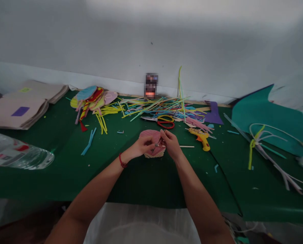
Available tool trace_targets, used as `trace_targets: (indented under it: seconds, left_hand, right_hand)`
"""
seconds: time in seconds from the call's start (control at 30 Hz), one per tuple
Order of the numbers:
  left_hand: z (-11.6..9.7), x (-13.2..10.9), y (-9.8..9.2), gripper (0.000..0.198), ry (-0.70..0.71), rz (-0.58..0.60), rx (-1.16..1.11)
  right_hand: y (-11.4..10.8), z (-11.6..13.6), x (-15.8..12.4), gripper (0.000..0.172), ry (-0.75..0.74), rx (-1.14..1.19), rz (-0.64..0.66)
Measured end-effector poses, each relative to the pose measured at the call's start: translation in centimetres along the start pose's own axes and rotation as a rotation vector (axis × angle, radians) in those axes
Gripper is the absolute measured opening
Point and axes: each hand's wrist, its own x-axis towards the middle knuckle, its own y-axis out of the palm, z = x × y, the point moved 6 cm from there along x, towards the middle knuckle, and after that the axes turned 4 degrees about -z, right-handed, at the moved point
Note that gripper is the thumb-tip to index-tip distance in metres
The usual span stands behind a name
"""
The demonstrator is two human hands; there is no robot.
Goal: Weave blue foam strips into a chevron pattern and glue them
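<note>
My left hand [143,146] and my right hand [169,141] meet over a small rounded pink piece [150,134] with a striped, pale lower edge. Both are closed, fingertips pinched close together above it. A thin dark bit seems to run between the fingertips, too small to name. The pink piece rests on the green table [146,183], partly covered by my fingers. Just behind lie scissors [166,122] with red and yellow handles. To the right is a yellow glue gun [203,138], and a thin pale stick [187,146] lies beside my right hand.
A heap of coloured fuzzy strips [156,107] lies along the wall near a blurred upright phone-like object [151,85]. Round fan-like crafts [86,93], cardboard-like sheets [16,108] and a plastic bottle [19,151] are left. A teal sheet [276,117] and the glue gun's black cord [225,178] are right.
</note>
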Motion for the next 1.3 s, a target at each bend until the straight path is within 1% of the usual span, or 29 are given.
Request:
trace_targets:
  seconds: [0.1, 0.17, 0.33, 0.4, 0.47, 0.5, 0.6, 0.67, 0.77, 0.83, 0.93, 1.03, 1.1, 1.2, 1.3]
  left_hand:
    - [0.2, 0.1, 0.4, 0.044, 0.013, 0.030, -0.034]
    - [0.2, 0.2, 0.3, 0.045, 0.022, 0.023, -0.044]
    - [-0.4, 0.0, -0.4, 0.042, 0.030, -0.028, -0.020]
    - [-0.9, -0.2, -0.6, 0.037, 0.049, -0.043, 0.053]
    - [-1.5, -0.5, -0.8, 0.032, 0.100, -0.086, 0.222]
    - [-1.9, -0.7, -0.8, 0.030, 0.152, -0.115, 0.344]
    - [-3.6, -1.5, -0.1, 0.024, 0.403, -0.191, 0.764]
    - [-4.2, -2.1, 0.5, 0.019, 0.541, -0.265, 0.989]
    - [-4.5, -2.5, 1.0, 0.011, 0.642, -0.394, 1.182]
    - [-4.5, -2.6, 1.2, 0.009, 0.671, -0.431, 1.233]
    - [-4.5, -2.4, 1.1, 0.007, 0.635, -0.457, 1.241]
    - [-4.3, -2.2, 0.8, 0.015, 0.538, -0.450, 1.206]
    - [-4.0, -2.2, 0.5, 0.017, 0.474, -0.438, 1.141]
    - [-3.3, -2.1, -0.1, 0.020, 0.351, -0.463, 0.979]
    - [-2.5, -1.8, -0.6, 0.025, 0.200, -0.490, 0.680]
  right_hand:
    - [0.5, 0.1, -0.1, 0.040, -0.010, -0.013, 0.061]
    - [0.5, 0.4, -0.1, 0.041, -0.024, -0.055, 0.051]
    - [-0.3, 1.3, -0.2, 0.043, -0.108, -0.204, -0.081]
    - [-0.8, 1.7, -0.3, 0.043, -0.146, -0.254, -0.157]
    - [-1.1, 1.9, -0.4, 0.043, -0.176, -0.282, -0.226]
    - [-1.2, 2.0, -0.5, 0.042, -0.187, -0.274, -0.254]
    - [-1.3, 2.0, -0.7, 0.038, -0.207, -0.156, -0.327]
    - [-1.2, 1.8, -0.8, 0.036, -0.205, -0.048, -0.369]
    - [-1.0, 1.5, -0.9, 0.037, -0.188, 0.060, -0.410]
    - [-1.0, 1.4, -0.9, 0.037, -0.186, 0.102, -0.436]
    - [-1.0, 1.3, -0.9, 0.037, -0.185, 0.164, -0.449]
    - [-1.1, 1.5, -1.0, 0.036, -0.197, 0.206, -0.444]
    - [-1.2, 1.7, -1.0, 0.034, -0.210, 0.214, -0.451]
    - [-1.4, 1.9, -1.1, 0.031, -0.211, 0.214, -0.465]
    - [-1.5, 1.8, -0.8, 0.031, -0.184, 0.271, -0.443]
